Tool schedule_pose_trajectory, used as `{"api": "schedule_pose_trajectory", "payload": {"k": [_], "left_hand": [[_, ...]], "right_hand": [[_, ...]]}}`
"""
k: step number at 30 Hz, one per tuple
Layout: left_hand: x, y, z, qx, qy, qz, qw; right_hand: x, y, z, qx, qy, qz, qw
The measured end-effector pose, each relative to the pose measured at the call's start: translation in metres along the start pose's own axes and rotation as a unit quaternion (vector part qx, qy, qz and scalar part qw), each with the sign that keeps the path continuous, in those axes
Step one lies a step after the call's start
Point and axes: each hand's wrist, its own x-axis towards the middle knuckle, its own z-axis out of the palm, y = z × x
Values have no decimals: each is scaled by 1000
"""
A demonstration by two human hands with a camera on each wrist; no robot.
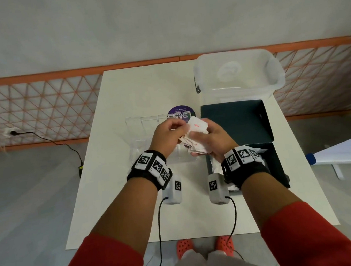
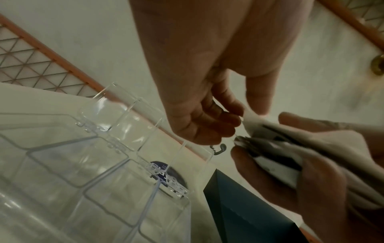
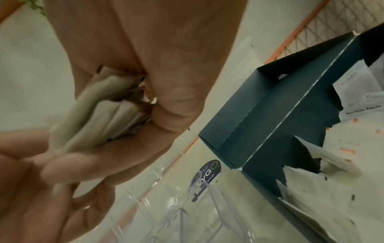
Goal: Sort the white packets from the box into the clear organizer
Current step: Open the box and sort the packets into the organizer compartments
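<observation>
White table [image 1: 134,201], right hand [image 1: 216,138] clutching packets [image 1: 197,144], left hand [image 1: 168,133] pinching one's edge

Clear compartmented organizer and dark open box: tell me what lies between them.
Head view: bare white table between clear organizer and dark box; held white packets hover above.

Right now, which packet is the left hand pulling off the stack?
The top packet, tilted up, pinched at its corner by the left hand; the remaining packets sit bunched in the right hand.
</observation>
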Motion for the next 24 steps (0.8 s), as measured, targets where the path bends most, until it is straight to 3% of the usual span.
{"api": "schedule_pose_trajectory", "payload": {"k": [7,16,24], "left_hand": [[3,3,-3,1,40,-16,999],[6,4,-12,73,47,-13,996],[17,3,-37,60,68,-35,995]], "right_hand": [[6,-2,-1,-17,-20,6,1000],[15,5,1,-14,-14,33,999],[23,7,-11,-32,11,33,999]]}}
